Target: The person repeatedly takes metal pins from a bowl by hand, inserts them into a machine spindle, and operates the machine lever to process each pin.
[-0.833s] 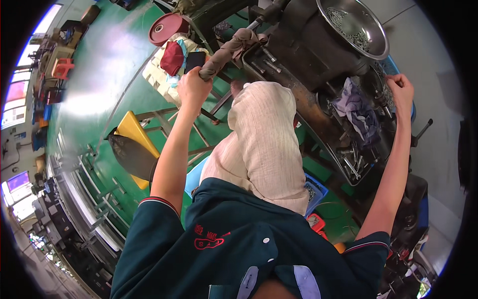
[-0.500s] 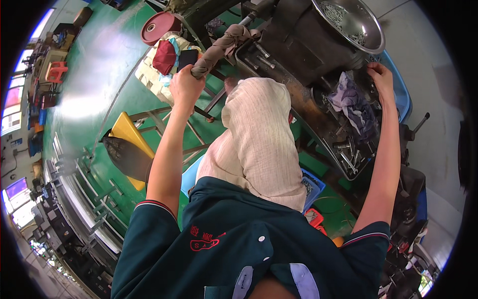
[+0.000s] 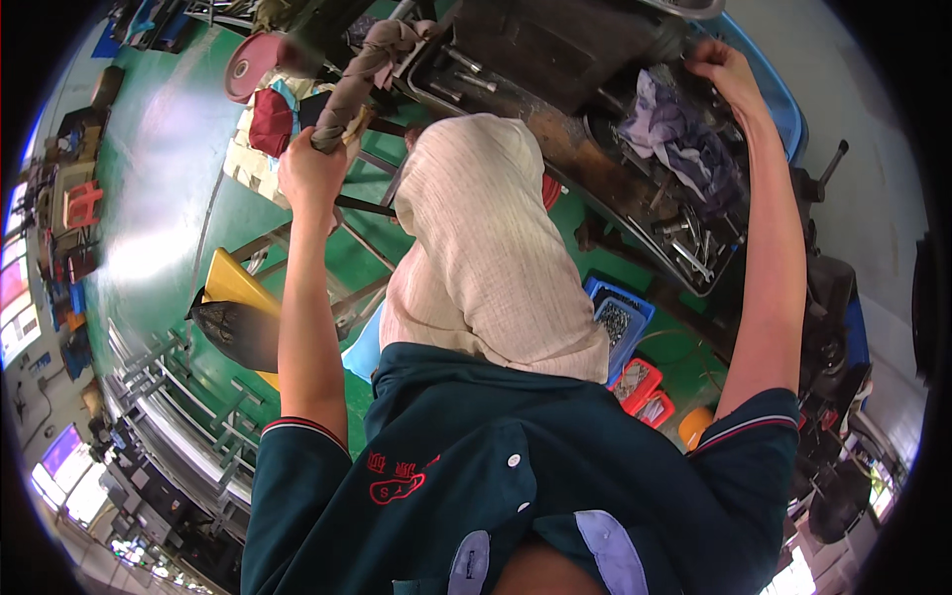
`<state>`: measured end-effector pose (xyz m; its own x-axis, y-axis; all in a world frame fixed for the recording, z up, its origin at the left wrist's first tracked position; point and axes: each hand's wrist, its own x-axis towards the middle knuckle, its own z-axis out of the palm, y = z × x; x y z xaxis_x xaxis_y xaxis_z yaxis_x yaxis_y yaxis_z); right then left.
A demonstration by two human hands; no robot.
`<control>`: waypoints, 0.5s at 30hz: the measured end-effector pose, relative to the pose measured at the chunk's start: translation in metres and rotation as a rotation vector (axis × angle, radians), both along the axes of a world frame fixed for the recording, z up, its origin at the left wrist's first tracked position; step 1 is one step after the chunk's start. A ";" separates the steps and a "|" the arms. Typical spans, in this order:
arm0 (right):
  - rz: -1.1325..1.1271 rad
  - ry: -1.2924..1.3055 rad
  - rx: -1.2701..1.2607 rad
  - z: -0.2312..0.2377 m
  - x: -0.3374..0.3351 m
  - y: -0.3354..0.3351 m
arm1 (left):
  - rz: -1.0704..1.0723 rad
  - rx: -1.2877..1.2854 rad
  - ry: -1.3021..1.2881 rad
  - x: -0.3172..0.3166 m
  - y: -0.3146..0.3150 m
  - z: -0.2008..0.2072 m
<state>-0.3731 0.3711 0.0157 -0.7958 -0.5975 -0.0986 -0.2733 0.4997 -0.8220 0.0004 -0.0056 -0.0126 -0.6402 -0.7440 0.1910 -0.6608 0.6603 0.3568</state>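
Head view: the left hand (image 3: 312, 178) is wrapped firmly round the near end of a cloth-bound lever (image 3: 355, 89), the binding probably there to pad the grip. The right hand (image 3: 732, 79) has thumb and fingers drawn close together beside a dark machine block (image 3: 565, 45); whether it pinches anything, I cannot tell. Near it are a crumpled cloth (image 3: 674, 139) and a blue bin (image 3: 780, 94); metal tools (image 3: 694, 260) lie in a dark tray (image 3: 550, 124), presumably to keep them gathered.

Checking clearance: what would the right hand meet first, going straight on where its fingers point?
Likely the dark machine housing, to the left of the right hand; depth and shadowed parts near the fingertips are unclear.
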 end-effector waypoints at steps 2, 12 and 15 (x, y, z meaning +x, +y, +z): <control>0.000 -0.014 -0.022 -0.004 -0.001 -0.001 | 0.008 -0.028 0.016 0.000 0.004 0.002; -0.150 0.063 0.021 0.042 0.050 -0.030 | 0.013 0.016 -0.036 0.000 0.008 0.007; -0.185 0.135 0.073 0.042 0.051 -0.033 | 0.000 0.032 -0.046 -0.002 0.007 0.009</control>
